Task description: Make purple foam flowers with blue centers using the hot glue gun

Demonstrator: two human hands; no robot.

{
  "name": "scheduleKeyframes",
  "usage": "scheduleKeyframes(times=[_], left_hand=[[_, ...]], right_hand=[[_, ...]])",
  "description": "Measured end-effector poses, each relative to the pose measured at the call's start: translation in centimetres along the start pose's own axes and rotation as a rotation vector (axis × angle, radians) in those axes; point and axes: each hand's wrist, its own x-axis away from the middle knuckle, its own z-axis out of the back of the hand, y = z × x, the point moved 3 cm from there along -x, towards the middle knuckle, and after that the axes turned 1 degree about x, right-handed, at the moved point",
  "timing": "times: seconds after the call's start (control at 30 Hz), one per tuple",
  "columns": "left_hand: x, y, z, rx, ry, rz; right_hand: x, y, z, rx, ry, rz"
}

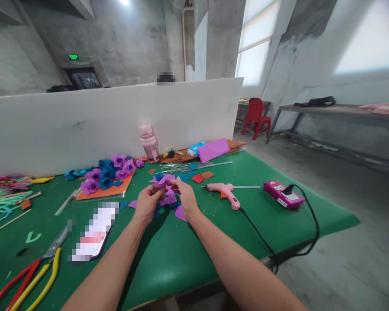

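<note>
My left hand [146, 202] is closed in a pinch on a purple paper petal [166, 179] above the middle of the table. My right hand [185, 196] meets it from the other side, thumb and fingers closed on the same purple piece. Just beneath and around both hands lie loose purple petals [181, 213] and blue paper pieces [183, 178], partly hidden by the fingers. To the right of my right hand rests a pink hot glue gun [223, 191] with a clear glue stick in its back.
Finished purple and blue paper flowers [106, 173] lie on an orange sheet. A phone [95, 233], scissors [53, 246] and red-and-yellow pliers-like handles occupy the left front. A purple power box [283, 195] with a cable sits right. A pink bottle [149, 142] stands before a white board [110, 116].
</note>
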Motion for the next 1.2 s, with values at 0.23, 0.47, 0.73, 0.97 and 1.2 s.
scheduleKeyframes(times=[0.23, 0.47, 0.73, 0.97, 1.2], left_hand=[[0.0, 0.3, 0.1, -0.004, 0.054, 0.007], [-0.1, 0.3, 0.4, 0.013, 0.055, -0.013], [0.0, 0.6, 0.3, 0.187, 0.059, 0.112], [-0.1, 0.5, 0.3, 0.22, -0.02, 0.116], [0.3, 0.7, 0.1, 0.125, -0.001, 0.065]], right_hand=[[0.6, -1.1, -0.2, 0.127, 0.0, 0.126], [1.2, -1.6, -0.7, 0.234, -0.052, 0.289], [1.1, -2.2, 0.0, 0.199, 0.03, 0.329], [-0.6, -0.5, 1.4, 0.133, 0.208, 0.137], [0.4, -1.1, 0.6, 0.383, 0.113, 0.201]])
